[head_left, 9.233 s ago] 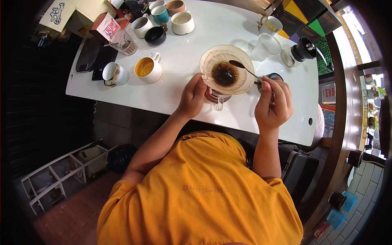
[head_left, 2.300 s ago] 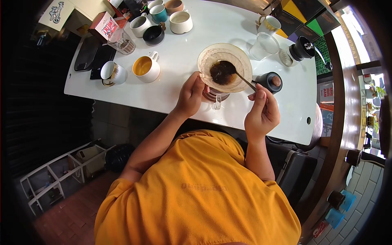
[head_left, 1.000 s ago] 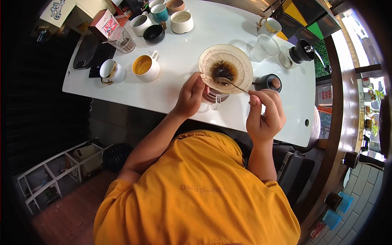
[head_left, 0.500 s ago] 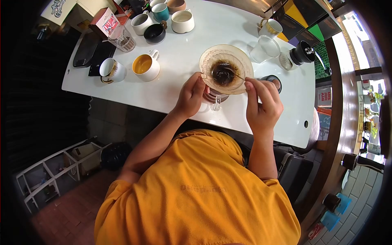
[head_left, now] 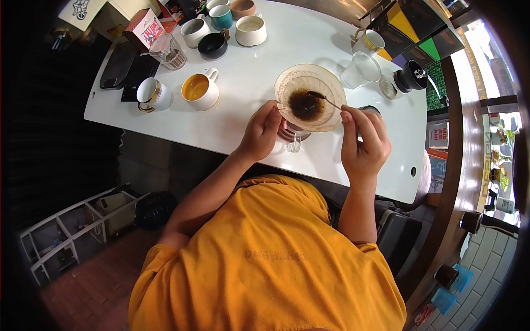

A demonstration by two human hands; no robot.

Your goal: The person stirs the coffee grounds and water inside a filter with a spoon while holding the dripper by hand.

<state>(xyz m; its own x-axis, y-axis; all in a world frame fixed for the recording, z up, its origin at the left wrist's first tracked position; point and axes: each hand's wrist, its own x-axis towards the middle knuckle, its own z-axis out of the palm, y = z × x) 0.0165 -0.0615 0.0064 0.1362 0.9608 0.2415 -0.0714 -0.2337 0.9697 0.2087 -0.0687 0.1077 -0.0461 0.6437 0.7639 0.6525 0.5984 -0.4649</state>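
Note:
A pale paper filter (head_left: 328,88) in a round dripper holds wet, dark coffee (head_left: 305,105). My left hand (head_left: 263,132) pinches the filter's left rim between thumb and fingers. At the right rim, my right hand (head_left: 365,140) is closed on the handle of a thin spoon (head_left: 330,102), its dark bowl tilted over the coffee. Below the dripper a clear server (head_left: 295,142) with a glass handle shows in part. A dark round object (head_left: 372,109) is half hidden behind my right hand.
On the white table (head_left: 232,124) stand an orange-lined mug (head_left: 200,92), a patterned cup (head_left: 154,95), a ribbed glass (head_left: 168,52), a black cup (head_left: 213,46) and several other cups. To the right are a clear glass (head_left: 361,70) and a hand grinder (head_left: 409,76).
The spoon's bowl has risen out of the coffee and now shows above it. My right hand has moved slightly right and down; the dripper appears shifted a little right.

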